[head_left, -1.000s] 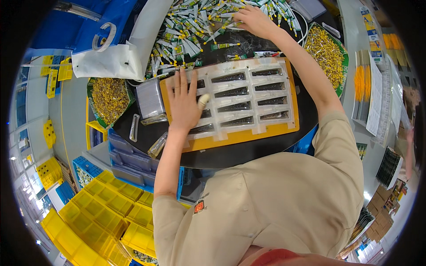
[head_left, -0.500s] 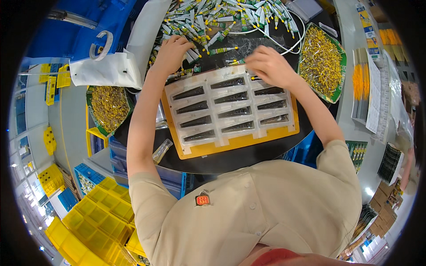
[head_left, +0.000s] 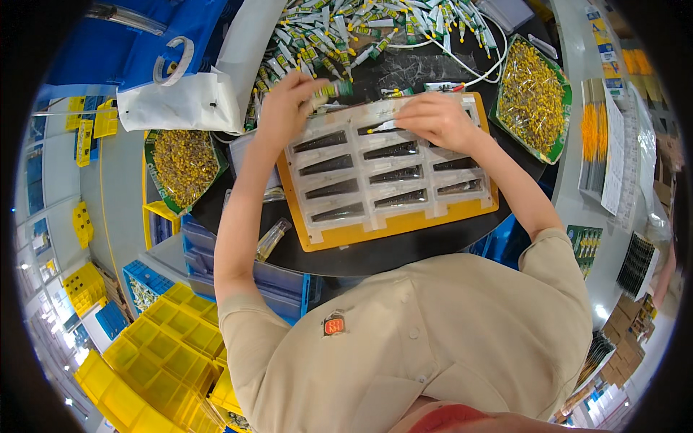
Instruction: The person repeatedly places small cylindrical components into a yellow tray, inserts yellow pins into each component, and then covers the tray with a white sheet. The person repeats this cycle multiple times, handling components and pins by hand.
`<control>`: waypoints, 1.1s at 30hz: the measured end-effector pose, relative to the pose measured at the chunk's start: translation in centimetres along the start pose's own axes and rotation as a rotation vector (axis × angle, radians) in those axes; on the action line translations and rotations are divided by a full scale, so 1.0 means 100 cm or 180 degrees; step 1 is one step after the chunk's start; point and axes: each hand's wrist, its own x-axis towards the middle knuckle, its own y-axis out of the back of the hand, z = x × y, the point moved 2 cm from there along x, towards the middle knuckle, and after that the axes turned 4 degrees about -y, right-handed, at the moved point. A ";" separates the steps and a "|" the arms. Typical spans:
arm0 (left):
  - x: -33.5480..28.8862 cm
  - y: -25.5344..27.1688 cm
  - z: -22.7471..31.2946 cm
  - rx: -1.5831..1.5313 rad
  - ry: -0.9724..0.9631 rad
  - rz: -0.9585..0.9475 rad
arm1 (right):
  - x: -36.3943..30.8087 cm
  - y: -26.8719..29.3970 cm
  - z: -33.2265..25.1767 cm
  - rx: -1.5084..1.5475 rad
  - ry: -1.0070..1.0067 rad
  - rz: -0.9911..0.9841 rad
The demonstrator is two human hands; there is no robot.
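My left hand is closed at the tray's far left corner, with a blurred green-and-white squeeze tube sticking out to its right. Over the far middle slot my right hand pinches a small white tube, its yellow cap pointing left. Under both hands lies a white frame with rows of dark wedge-shaped slots, set on an orange board. The near slots hold no tubes; my right hand partly hides those at the far right.
A heap of yellow-capped tubes covers the table's far side, with a white cable beside it. Bins of small yellow-tipped pieces stand right and left. A clear packet lies left of the board. Yellow crates stand lower left.
My left hand has come away from the heap toward the tray with a tube. The right hand has shifted nearer, over the far slots, and a tube now shows in its fingers.
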 end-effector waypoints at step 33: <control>-0.135 -0.025 0.098 0.0378 0.0094 0.0081 | 0.119 -0.106 0.020 -0.0792 -0.1233 0.0256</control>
